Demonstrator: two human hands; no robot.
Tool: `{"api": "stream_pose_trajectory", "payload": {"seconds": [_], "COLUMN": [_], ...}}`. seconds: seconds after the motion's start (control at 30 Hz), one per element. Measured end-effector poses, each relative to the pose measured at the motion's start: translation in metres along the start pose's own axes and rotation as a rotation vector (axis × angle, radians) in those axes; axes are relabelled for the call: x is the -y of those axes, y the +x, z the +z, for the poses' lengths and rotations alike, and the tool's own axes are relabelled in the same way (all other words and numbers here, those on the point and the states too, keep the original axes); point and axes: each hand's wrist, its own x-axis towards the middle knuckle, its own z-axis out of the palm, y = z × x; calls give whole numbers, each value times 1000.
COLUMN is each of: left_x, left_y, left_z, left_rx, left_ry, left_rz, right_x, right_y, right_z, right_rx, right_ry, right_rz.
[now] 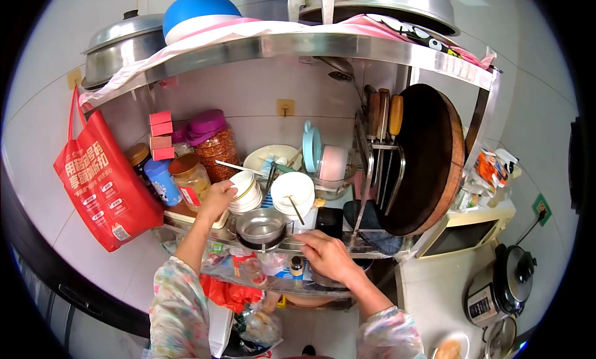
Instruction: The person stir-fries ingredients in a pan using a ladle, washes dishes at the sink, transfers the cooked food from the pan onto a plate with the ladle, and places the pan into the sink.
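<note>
My left hand is closed at the left edge of a stack of white bowls, its fingertips against the rim. In front of the stack sits a small metal bowl on a dark round base with handles. My right hand is held to the right of that bowl, fingers apart and slightly bent, and nothing shows in it. Between and behind the hands stands another group of white bowls, with a spoon-like utensil leaning over the front.
Jars, including a glass jar, line the left beside a red bag. On the right, knives stand in a rack before a large round board. A metal shelf runs overhead. A rice cooker is at lower right.
</note>
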Motion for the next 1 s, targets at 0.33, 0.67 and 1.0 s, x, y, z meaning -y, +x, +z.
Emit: {"api": "stream_pose_trajectory", "payload": {"seconds": [0.33,0.67,1.0], "left_x": [-139,-184,-248], "left_y": [-113,-277,-520], "left_z": [-9,92,172], "left_rx": [-129,525,1850], "left_ry": [221,-233,-1111], "left_rz": [645,1218,-357], "right_x": [59,152,328], "right_y": [-51,-252,-478], "right_z": [-18,4,43], "right_rx": [-214,-934,-1459], "right_ry": [532,962,332], "right_rz": [267,690,900]}}
